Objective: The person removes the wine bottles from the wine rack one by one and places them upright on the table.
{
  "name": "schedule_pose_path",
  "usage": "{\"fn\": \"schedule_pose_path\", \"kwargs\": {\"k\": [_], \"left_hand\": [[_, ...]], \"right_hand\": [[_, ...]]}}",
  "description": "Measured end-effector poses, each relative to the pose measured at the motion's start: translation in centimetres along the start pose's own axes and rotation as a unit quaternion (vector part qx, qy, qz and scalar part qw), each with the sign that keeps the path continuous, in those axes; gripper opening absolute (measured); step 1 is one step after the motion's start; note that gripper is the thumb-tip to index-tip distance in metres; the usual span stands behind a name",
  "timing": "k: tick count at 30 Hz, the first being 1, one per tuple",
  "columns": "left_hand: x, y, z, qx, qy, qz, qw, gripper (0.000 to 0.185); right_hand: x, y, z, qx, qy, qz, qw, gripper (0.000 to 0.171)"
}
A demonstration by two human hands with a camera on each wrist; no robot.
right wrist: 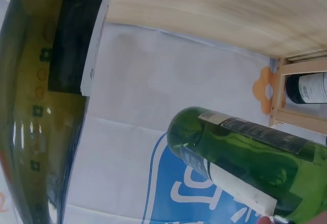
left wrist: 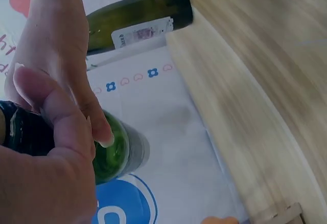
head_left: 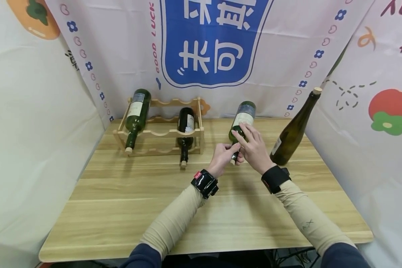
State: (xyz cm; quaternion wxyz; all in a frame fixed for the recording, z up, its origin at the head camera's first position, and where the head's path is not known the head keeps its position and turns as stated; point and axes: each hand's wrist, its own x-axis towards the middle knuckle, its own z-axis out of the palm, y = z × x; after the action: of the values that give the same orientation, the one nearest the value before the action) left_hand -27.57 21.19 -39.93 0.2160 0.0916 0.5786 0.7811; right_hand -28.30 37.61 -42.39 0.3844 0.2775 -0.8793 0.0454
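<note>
Both hands hold a green wine bottle point(head_left: 243, 115) with a white label above the table, its base pointing away from me. My left hand point(head_left: 223, 156) grips the neck near the corked end. My right hand point(head_left: 251, 145) lies over the shoulder of the bottle, fingers curved round the glass. In the left wrist view the bottle's body point(left wrist: 115, 152) shows past my left thumb point(left wrist: 51, 132) and the right hand's fingers point(left wrist: 56, 40). The right wrist view shows the bottle point(right wrist: 245, 157) from below.
A wooden rack point(head_left: 164, 102) at the back left holds two lying bottles point(head_left: 137, 111) point(head_left: 185, 126). An olive bottle point(head_left: 293, 132) stands upright just right of my right hand. Printed cloth walls close in the wooden table point(head_left: 154, 208) on three sides.
</note>
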Motion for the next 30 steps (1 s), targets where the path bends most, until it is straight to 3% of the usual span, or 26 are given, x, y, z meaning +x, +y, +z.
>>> {"fn": "schedule_pose_path", "kwargs": {"k": [9, 16, 20, 22, 23, 26, 30], "left_hand": [[0.3, 1.4, -0.6, 0.042, -0.049, -0.011, 0.9979, 0.037], [1.3, 2.7, -1.4, 0.063, -0.105, -0.036, 0.9918, 0.039], [2.7, 2.4, -2.0, 0.066, -0.052, -0.032, 0.9959, 0.026], [3.7, 1.8, -2.2, 0.098, -0.016, -0.024, 0.9948, 0.014], [4.2, 1.4, -2.3, 0.119, -0.003, -0.02, 0.9927, 0.019], [5.8, 0.3, -2.3, 0.209, 0.011, 0.012, 0.9777, 0.054], [7.7, -0.5, -1.8, 0.311, 0.006, 0.089, 0.9462, 0.084]], "right_hand": [[0.3, 0.7, 0.2, 0.035, 0.04, -0.019, 0.998, 0.056], [0.9, 0.9, -0.4, 0.086, 0.054, 0.01, 0.995, 0.051], [1.1, 1.0, -0.8, 0.123, 0.055, 0.032, 0.99, 0.055], [1.1, 1.0, -0.9, 0.13, 0.05, 0.036, 0.99, 0.055], [1.2, 1.0, -1.1, 0.135, 0.048, 0.039, 0.989, 0.055], [1.6, 1.1, -1.7, 0.158, 0.052, 0.057, 0.984, 0.055], [2.6, 1.4, -2.8, 0.19, 0.072, 0.082, 0.976, 0.056]]}}
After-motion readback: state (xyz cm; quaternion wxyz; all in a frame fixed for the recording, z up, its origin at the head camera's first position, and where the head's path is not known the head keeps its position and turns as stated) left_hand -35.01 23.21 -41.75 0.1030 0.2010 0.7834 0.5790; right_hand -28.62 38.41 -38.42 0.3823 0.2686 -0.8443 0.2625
